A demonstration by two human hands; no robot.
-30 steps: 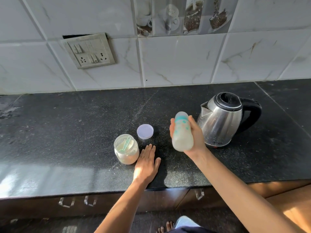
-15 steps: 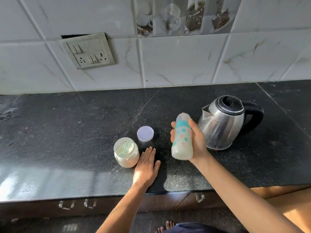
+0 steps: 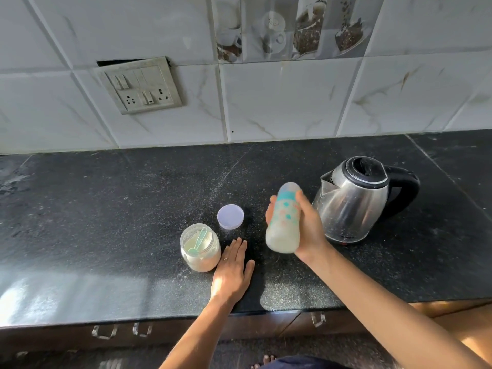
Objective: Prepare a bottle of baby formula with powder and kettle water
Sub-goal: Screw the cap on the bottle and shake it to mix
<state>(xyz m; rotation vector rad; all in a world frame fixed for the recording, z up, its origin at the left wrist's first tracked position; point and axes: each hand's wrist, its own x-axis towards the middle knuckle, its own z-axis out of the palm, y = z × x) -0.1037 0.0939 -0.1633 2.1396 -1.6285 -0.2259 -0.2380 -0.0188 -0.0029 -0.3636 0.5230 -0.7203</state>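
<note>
Two hands are in view, each doing its own thing. The right hand (image 3: pixel 310 230) is curled round the baby bottle (image 3: pixel 283 222) and holds it in the air above the black counter (image 3: pixel 106 209). The bottle's teal-ringed top points to 12 o'clock, leaning a shade toward 1. Motion blur smears the bottle, and milky liquid fills its lower part. Half a second ago it stood almost straight, and a second ago it was tipped so that it looked shorter. Its place has barely shifted.

The left hand (image 3: pixel 231 274) lies palm down on the counter with its fingers straight and together, just as in both earlier frames. The open powder jar (image 3: pixel 202 255) sits at the hand's 10 o'clock. I cannot tell whether they touch. A green scoop (image 3: pixel 199 239) rests inside the jar, and the jar's lid (image 3: pixel 230 217) lies at its 1 o'clock. The steel kettle (image 3: pixel 354 206) stands at 2 o'clock from the bottle, with its handle toward 3.
</note>
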